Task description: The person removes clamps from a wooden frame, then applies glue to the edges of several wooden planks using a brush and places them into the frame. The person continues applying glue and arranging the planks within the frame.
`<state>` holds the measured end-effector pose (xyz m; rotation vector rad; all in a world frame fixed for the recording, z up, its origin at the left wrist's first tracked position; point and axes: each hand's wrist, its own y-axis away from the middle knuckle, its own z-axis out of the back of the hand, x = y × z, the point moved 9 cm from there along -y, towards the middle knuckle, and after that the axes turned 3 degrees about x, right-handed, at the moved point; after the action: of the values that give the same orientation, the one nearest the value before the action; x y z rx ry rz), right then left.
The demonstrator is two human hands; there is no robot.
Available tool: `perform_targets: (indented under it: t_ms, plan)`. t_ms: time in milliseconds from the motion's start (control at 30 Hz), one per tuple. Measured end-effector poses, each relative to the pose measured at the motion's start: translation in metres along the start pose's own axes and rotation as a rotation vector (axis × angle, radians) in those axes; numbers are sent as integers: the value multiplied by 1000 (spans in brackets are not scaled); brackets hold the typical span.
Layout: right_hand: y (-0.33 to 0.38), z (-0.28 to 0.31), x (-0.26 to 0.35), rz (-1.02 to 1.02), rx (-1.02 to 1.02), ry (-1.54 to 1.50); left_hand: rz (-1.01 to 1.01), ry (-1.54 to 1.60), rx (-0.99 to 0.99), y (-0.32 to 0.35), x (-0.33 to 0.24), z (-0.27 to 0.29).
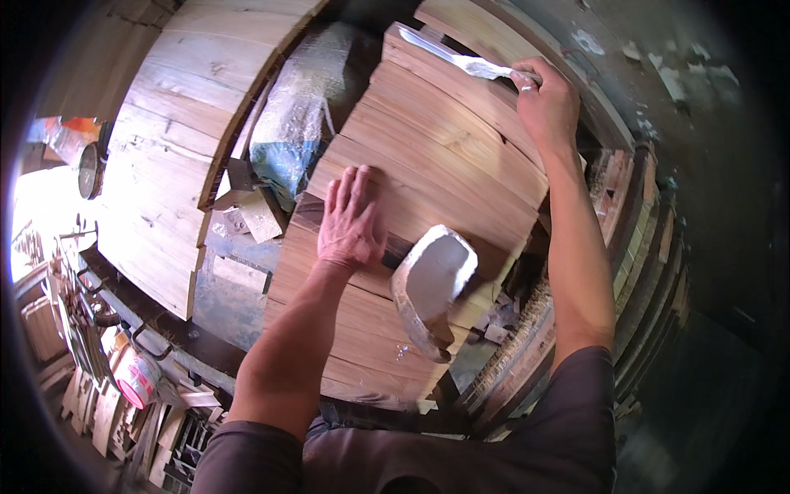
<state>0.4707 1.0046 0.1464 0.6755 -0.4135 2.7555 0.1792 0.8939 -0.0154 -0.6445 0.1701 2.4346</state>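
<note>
My right hand [546,105] is closed round the handle of a glue brush [485,69] smeared with thick white glue, at the far edge of a wooden plank. A white streak [424,44] runs along that edge, left of the brush. Flat on the planks [444,140] in the middle lies my left hand [352,218], fingers stretched out and holding nothing. Just right of it, a cut-open container [434,276] with a scoop-like shape rests on the boards, its inside coated white.
A wide panel of joined planks [177,140] lies to the left. Between it and the middle boards are a plastic-wrapped bundle [300,107] and wooden offcuts [251,202]. Stacked boards [613,272] stand at the right. A white and pink bucket [137,380] sits among scraps at lower left.
</note>
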Motion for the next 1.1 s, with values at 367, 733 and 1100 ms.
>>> perform_targets:
  t_ms: [367, 733, 1100]
  plan:
    - [66, 81, -80, -51, -32, 281, -47, -66, -36, 1, -6, -5]
    - [116, 127, -99, 17, -20, 551, -73, -96, -35, 1, -7, -10]
    - [87, 119, -104, -342, -55, 447, -21, -55, -30, 1, -4, -2]
